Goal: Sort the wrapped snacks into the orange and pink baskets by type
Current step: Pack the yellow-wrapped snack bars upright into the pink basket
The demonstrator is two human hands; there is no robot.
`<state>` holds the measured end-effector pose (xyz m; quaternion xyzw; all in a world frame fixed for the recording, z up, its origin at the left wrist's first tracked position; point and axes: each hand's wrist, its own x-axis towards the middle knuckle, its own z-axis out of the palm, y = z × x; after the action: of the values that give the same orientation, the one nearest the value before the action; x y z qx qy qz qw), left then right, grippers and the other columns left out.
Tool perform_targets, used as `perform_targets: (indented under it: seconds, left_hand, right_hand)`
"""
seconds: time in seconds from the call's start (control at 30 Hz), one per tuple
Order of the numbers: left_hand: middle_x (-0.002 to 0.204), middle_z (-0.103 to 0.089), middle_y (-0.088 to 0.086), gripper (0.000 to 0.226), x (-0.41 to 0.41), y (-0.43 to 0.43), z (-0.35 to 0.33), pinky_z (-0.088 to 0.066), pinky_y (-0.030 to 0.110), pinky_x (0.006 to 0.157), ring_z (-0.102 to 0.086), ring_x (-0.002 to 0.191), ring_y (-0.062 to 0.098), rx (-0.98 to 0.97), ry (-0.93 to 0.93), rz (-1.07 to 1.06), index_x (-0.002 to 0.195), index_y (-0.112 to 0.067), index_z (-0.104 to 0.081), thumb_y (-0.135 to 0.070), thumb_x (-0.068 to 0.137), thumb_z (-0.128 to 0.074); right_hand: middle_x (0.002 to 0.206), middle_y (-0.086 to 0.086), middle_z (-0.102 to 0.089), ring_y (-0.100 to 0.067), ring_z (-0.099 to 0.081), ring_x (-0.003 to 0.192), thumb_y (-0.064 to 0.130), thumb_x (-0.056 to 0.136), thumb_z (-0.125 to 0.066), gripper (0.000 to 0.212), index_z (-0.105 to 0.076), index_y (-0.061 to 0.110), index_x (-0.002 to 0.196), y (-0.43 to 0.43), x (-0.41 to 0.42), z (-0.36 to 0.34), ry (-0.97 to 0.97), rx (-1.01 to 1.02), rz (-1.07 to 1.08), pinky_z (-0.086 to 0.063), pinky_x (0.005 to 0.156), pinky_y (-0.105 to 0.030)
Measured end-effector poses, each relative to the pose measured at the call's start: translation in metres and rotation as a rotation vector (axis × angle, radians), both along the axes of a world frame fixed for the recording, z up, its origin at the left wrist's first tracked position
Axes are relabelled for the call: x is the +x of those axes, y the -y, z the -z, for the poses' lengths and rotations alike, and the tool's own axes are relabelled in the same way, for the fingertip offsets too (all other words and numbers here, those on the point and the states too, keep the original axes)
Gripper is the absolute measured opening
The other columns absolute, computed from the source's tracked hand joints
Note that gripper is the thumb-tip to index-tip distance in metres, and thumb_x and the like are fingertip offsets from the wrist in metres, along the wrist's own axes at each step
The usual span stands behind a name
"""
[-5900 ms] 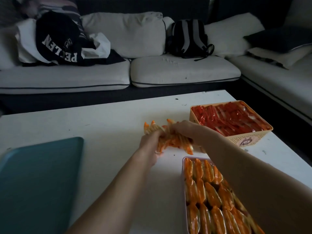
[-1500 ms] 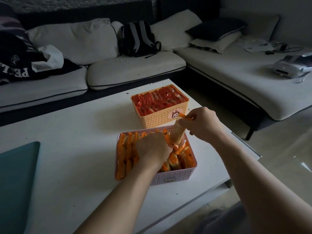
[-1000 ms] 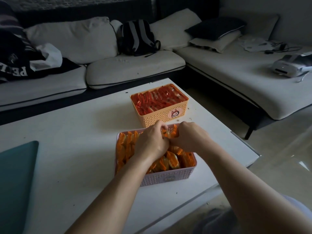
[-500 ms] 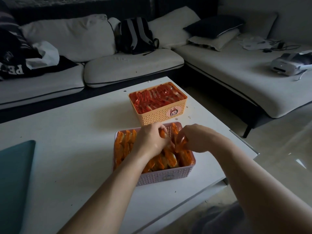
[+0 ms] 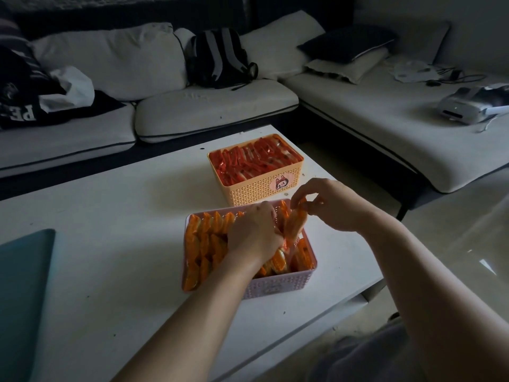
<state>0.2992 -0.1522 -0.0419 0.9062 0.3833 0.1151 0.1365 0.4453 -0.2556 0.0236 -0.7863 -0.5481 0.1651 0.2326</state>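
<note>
Since half a second earlier, the right hand (image 5: 330,206) had come up a little, pinching the top end of one orange snack (image 5: 295,224) over the pink basket (image 5: 275,289) in the middle of the frame. The snack stood nearly upright, its top tipped toward the upper right. The left hand (image 5: 252,234) sat curled among the packed snacks (image 5: 203,244), right beside its bottom end; whether it gripped any could not be told.

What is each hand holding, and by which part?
Right hand pinches an orange-wrapped snack by its top end over the pink basket. Left hand sits among packed snacks; hold unclear.
</note>
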Motion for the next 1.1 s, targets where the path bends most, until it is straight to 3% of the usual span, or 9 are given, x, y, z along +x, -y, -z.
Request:
perform_targets:
  seconds: [0.17, 0.27, 0.33, 0.43, 0.57, 0.67, 0.77, 0.9, 1.1]
  left_hand:
    - [0.112, -0.069, -0.006, 0.015, -0.010, -0.012, -0.005, -0.054, 0.022, 0.066, -0.062, 0.088, 0.010, -0.234, 0.197, -0.008, 0.111, -0.025, -0.060, -0.035, 0.100, -0.058]
    - [0.120, -0.067, -0.004, 0.012, -0.014, -0.019, -0.003, -0.046, 0.018, 0.060, -0.060, 0.094, 0.012, -0.146, 0.212, -0.003, 0.112, -0.025, -0.061, -0.020, 0.102, -0.054]
    - [0.125, -0.064, -0.002, 0.022, -0.014, -0.022, 0.000, -0.054, 0.025, 0.067, -0.062, 0.102, 0.017, -0.098, 0.182, 0.017, 0.120, -0.028, -0.060, -0.019, 0.102, -0.054]
    - [0.127, -0.060, 0.000, 0.031, -0.007, -0.022, 0.001, -0.055, 0.033, 0.076, -0.060, 0.105, 0.022, -0.063, 0.058, 0.036, 0.131, -0.035, -0.059, -0.024, 0.103, -0.051]
    - [0.126, -0.060, -0.002, 0.030, 0.001, -0.022, 0.002, -0.049, 0.033, 0.083, -0.054, 0.111, 0.022, 0.003, -0.030, 0.055, 0.128, -0.040, -0.063, -0.045, 0.099, -0.056]
    - [0.125, -0.061, -0.003, 0.031, 0.000, -0.020, -0.001, -0.048, 0.028, 0.077, -0.055, 0.108, 0.018, 0.006, 0.058, 0.055, 0.127, -0.032, -0.062, -0.039, 0.098, -0.062]
    - [0.120, -0.066, -0.008, 0.026, -0.010, -0.005, -0.007, -0.053, 0.024, 0.079, -0.062, 0.105, 0.013, -0.026, 0.209, 0.150, 0.121, -0.028, -0.061, -0.036, 0.097, -0.064]
    - [0.109, -0.062, -0.014, 0.025, -0.033, 0.010, -0.005, -0.055, 0.025, 0.083, -0.057, 0.103, 0.007, -0.057, 0.055, 0.260, 0.103, -0.035, -0.065, -0.056, 0.090, -0.064]
    - [0.108, -0.059, -0.011, 0.019, -0.043, 0.013, 0.003, -0.054, 0.026, 0.079, -0.054, 0.104, 0.011, -0.047, 0.062, 0.261, 0.107, -0.036, -0.067, -0.044, 0.090, -0.071]
  right_hand:
    - [0.142, 0.001, -0.054, -0.024, -0.052, 0.132, 0.008, 0.100, -0.056, 0.027, -0.072, 0.022, 0.115, -0.003, -0.009, -0.001, 0.173, -0.058, -0.025, -0.058, 0.091, -0.032]
    - [0.139, 0.002, -0.056, -0.023, -0.065, 0.110, 0.012, 0.101, -0.055, 0.030, -0.068, 0.021, 0.126, -0.008, -0.019, 0.007, 0.257, -0.145, -0.083, -0.061, 0.082, -0.029]
    - [0.144, 0.002, -0.055, -0.018, -0.069, 0.090, 0.016, 0.101, -0.054, 0.036, -0.058, 0.023, 0.136, -0.016, -0.026, 0.019, 0.332, -0.222, -0.091, -0.062, 0.070, -0.025]
    - [0.146, -0.002, -0.054, -0.011, -0.065, 0.070, 0.021, 0.099, -0.058, 0.039, -0.049, 0.025, 0.137, -0.023, -0.030, 0.030, 0.411, -0.193, 0.026, -0.059, 0.055, -0.023]
    - [0.140, -0.003, -0.059, -0.010, -0.060, 0.056, 0.018, 0.096, -0.062, 0.034, -0.055, 0.018, 0.129, -0.026, -0.024, 0.035, 0.430, -0.199, 0.169, -0.047, 0.044, -0.017]
    - [0.132, -0.002, -0.065, -0.009, -0.060, 0.053, 0.022, 0.098, -0.061, 0.033, -0.058, 0.017, 0.131, -0.026, -0.023, 0.037, 0.436, -0.264, 0.177, -0.041, 0.043, -0.016]
    - [0.111, 0.004, -0.068, -0.010, -0.063, 0.055, 0.033, 0.096, -0.066, 0.036, -0.062, 0.018, 0.128, -0.021, -0.021, 0.024, 0.389, -0.235, 0.139, -0.051, 0.047, -0.016]
    - [0.094, 0.011, -0.066, -0.014, -0.069, 0.067, 0.037, 0.094, -0.066, 0.029, -0.066, 0.021, 0.119, -0.001, -0.023, 0.009, 0.249, -0.276, 0.033, -0.062, 0.066, -0.023]
    - [0.073, 0.006, -0.062, -0.008, -0.059, 0.057, 0.037, 0.095, -0.065, 0.020, -0.058, 0.020, 0.102, 0.011, -0.050, 0.024, 0.358, -0.417, 0.061, -0.045, 0.049, -0.015]
